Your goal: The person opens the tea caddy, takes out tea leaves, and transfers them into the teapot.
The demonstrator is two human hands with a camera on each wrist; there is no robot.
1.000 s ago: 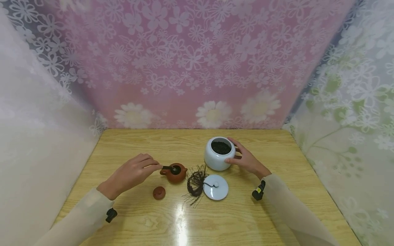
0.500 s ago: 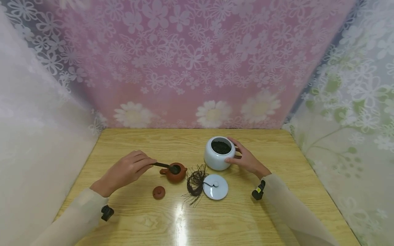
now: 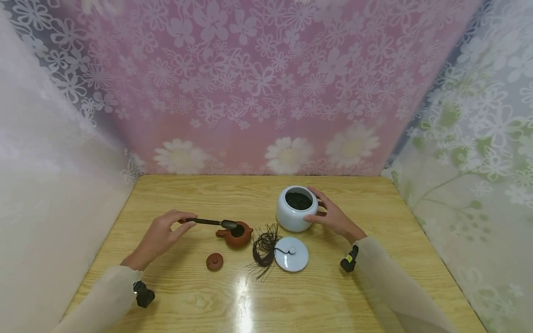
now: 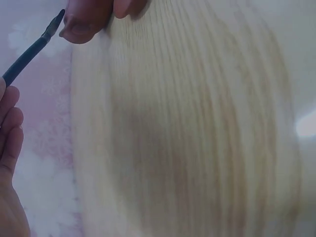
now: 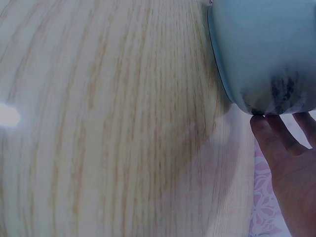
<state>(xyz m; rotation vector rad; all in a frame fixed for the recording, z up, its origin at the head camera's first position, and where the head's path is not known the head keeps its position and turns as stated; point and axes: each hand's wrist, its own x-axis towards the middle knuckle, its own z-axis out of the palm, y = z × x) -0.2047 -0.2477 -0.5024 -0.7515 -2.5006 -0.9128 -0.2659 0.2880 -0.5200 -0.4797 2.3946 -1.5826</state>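
The fingers of the left hand (image 3: 159, 235) are pinched on the handle end of a scoop (image 3: 207, 222), its head poised at the teapot (image 3: 238, 241). The jar (image 3: 293, 218) is held at its right side by the right hand (image 3: 336, 221), fingers and thumb spread around it. Both forearms are angled inward over the table (image 3: 200, 296).

Pink floral cloth (image 3: 266, 83) at twelve o'clock, pale drapes (image 3: 54, 185) at nine and three; glare (image 3: 245, 305) streaks the tabletop (image 3: 308, 300) at six.
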